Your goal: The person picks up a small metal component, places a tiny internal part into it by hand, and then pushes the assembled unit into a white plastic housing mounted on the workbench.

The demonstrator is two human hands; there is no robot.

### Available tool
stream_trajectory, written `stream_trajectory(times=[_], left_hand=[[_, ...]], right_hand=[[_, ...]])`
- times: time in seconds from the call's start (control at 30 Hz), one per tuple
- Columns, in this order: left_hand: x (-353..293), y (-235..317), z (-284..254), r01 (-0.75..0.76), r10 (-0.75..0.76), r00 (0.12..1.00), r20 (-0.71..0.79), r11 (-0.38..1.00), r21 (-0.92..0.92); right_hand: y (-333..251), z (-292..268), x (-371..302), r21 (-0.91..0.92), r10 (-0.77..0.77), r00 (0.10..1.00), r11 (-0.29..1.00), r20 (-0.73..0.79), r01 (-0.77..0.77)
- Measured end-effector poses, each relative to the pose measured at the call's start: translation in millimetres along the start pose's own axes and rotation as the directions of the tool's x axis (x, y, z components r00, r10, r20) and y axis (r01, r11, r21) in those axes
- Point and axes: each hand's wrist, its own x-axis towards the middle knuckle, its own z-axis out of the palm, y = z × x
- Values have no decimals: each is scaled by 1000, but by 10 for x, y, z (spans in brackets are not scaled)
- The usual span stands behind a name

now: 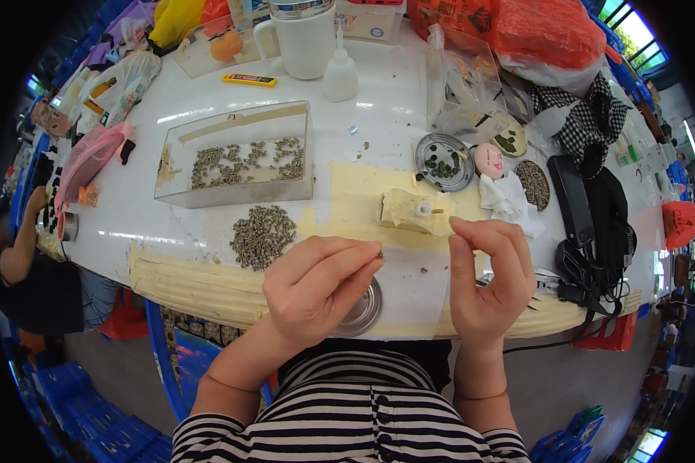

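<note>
My left hand pinches a tiny dark metal part between thumb and fingertips, above the table's near edge. To its right, my right hand is raised with thumb and index finger curled toward each other; anything between their tips is too small to make out. Just beyond the hands sits a taped block with a white nozzle-like tip and a thin brownish stick on it. A pile of small metal parts lies beyond my left hand. Partly hidden by that hand is a round metal dish.
A clear box holds more metal parts. A round tin with dark green pieces, a crumpled tissue and black pouches lie to the right. Farther back stand a white squeeze bottle and a mug. Another person sits left.
</note>
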Motion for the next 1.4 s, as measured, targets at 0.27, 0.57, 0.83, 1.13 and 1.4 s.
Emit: stream_trajectory(times=[0.27, 0.57, 0.83, 1.13, 1.4], left_hand=[[7, 35, -27, 40, -38, 997, 65, 999, -30], [0, 3, 6, 12, -11, 1000, 12, 1000, -24], [5, 32, -35, 24, -21, 996, 85, 999, -41], [0, 20, 14, 26, -24, 999, 47, 999, -28], [-6, 42, -22, 36, -31, 993, 112, 998, -42]], right_hand=[[145, 38, 110, -155, 69, 995, 986, 73, -57], [178, 83, 94, -146, 35, 998, 989, 57, -26], [145, 58, 80, -157, -1, 1000, 988, 19, 4], [-24, 74, -64, 476, 171, 981, 857, 93, -194], [-50, 190, -164, 670, 160, 962, 692, 223, -271]])
